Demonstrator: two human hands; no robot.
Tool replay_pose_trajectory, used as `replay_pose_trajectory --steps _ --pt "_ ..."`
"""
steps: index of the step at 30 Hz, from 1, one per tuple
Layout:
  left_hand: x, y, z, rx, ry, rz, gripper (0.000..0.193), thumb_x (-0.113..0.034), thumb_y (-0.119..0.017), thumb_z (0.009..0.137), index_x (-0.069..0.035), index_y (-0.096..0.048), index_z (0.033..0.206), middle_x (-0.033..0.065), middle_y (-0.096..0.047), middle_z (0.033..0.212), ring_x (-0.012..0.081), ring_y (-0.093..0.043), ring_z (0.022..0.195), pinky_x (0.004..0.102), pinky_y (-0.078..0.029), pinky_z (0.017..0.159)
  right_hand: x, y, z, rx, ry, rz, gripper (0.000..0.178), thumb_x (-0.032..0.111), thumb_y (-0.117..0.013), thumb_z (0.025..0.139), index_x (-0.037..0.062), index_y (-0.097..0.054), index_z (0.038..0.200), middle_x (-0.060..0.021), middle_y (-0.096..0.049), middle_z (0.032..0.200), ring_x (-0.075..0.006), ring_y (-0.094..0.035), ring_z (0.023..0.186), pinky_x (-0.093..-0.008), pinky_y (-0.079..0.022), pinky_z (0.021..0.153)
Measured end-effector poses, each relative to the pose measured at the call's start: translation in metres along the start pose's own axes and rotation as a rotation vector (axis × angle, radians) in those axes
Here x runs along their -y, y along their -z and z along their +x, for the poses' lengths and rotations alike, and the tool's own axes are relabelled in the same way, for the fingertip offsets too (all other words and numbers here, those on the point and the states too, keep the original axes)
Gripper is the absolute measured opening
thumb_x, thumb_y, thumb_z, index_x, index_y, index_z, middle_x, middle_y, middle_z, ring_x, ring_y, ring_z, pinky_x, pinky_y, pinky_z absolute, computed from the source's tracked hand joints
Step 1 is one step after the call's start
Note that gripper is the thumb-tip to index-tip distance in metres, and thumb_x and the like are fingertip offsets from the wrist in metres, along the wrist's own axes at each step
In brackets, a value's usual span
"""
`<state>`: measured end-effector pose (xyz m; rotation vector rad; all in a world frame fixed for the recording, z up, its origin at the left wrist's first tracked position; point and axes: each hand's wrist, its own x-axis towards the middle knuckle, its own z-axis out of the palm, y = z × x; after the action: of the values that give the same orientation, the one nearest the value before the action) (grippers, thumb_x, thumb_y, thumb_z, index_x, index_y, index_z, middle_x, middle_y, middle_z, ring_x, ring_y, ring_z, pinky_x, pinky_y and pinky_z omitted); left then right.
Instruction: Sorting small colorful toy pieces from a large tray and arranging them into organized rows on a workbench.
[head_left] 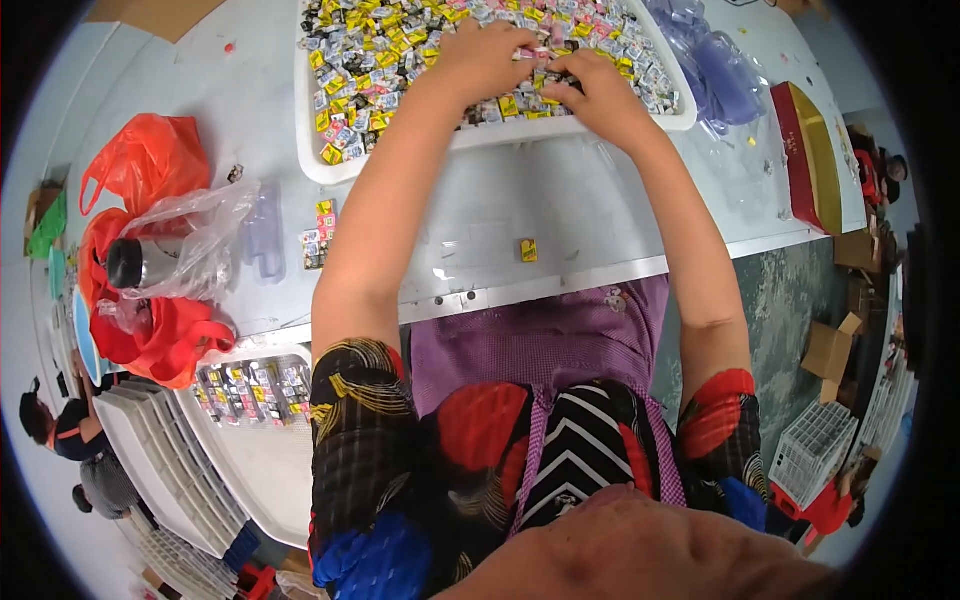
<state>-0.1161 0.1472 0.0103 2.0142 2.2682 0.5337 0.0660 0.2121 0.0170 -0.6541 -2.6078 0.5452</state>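
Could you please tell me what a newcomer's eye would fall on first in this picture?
Most likely the white tray at the top centre, heaped with small colourful pieces, with the left hand and right hand among them. The bright red bags on the left of the table would probably come next, then the single yellow piece lying alone near its front edge.

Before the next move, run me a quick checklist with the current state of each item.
1. Left hand at the small printed pieces in the white tray: ok.
2. Right hand at the same pile: ok.
3. All pieces inside the tray: not ok; a yellow piece and a small cluster lie on the table.
4. Firm hold on a piece: cannot tell; fingers hide it.
5. Black-lidded bottle apart from the tray: ok.
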Motion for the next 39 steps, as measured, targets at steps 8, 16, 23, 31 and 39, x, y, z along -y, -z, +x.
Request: replay_pose_trajectory --steps 8,16,23,31,39 --pt "-0.001 0.020 0.007 -0.304 -0.331 0.079 0.007 -0.009 -0.059 0.078 -0.003 -0.061 0.081 0.0188 -0.061 0.077 0.0367 -0.060 0.080 0.0469 -0.047 0.072 -0.008 -0.006 -0.004 -0.084 -0.021 0.155 0.034 0.011 -0.065 0.085 0.0046 -0.060 0.118 -0.0098 -0.058 0.091 -0.0206 -0.054 0.079 -0.0303 -0.045 0.074" --pt "-0.002 0.050 0.025 -0.582 0.402 -0.977 0.021 -0.018 -0.053 0.090 0.002 -0.061 0.090 0.0162 -0.063 0.082 0.0303 -0.063 0.071 0.0401 -0.051 0.059 -0.029 -0.005 -0.007 -0.353 -0.321 0.523 0.029 0.002 -0.065 0.080 0.0030 -0.062 0.109 -0.0036 -0.056 0.077 -0.0113 -0.055 0.065 -0.0268 -0.046 0.058" --pt "0.107 0.060 -0.007 0.164 -0.157 -2.135 0.024 -0.022 -0.054 0.093 0.002 -0.054 0.096 0.0117 -0.057 0.080 0.0252 -0.057 0.059 0.0363 -0.050 0.048 0.032 0.018 -0.037 -0.252 -0.263 0.626 0.033 0.003 -0.066 0.081 0.0059 -0.062 0.114 -0.0067 -0.060 0.091 -0.0165 -0.056 0.080 -0.0297 -0.047 0.074" --pt "-0.013 0.064 -0.147 -0.070 0.515 -1.673 0.027 -0.019 -0.059 0.090 -0.009 -0.055 0.115 0.0072 -0.064 0.097 0.0159 -0.059 0.075 0.0271 -0.046 0.066 0.100 -0.032 -0.145 0.059 -0.005 0.230 0.035 0.012 -0.070 0.076 0.0103 -0.063 0.110 -0.0057 -0.056 0.110 -0.0268 -0.046 0.110 -0.0391 -0.031 0.099" --pt "-0.060 0.021 -0.210 0.056 0.568 -1.036 0.030 -0.007 -0.062 0.087 -0.005 -0.055 0.116 0.0087 -0.064 0.095 0.0144 -0.060 0.078 0.0252 -0.046 0.062 0.108 -0.042 -0.157 0.058 -0.008 0.079 0.035 0.015 -0.064 0.079 0.0124 -0.062 0.114 -0.0059 -0.053 0.119 -0.0277 -0.043 0.114 -0.0415 -0.027 0.098"
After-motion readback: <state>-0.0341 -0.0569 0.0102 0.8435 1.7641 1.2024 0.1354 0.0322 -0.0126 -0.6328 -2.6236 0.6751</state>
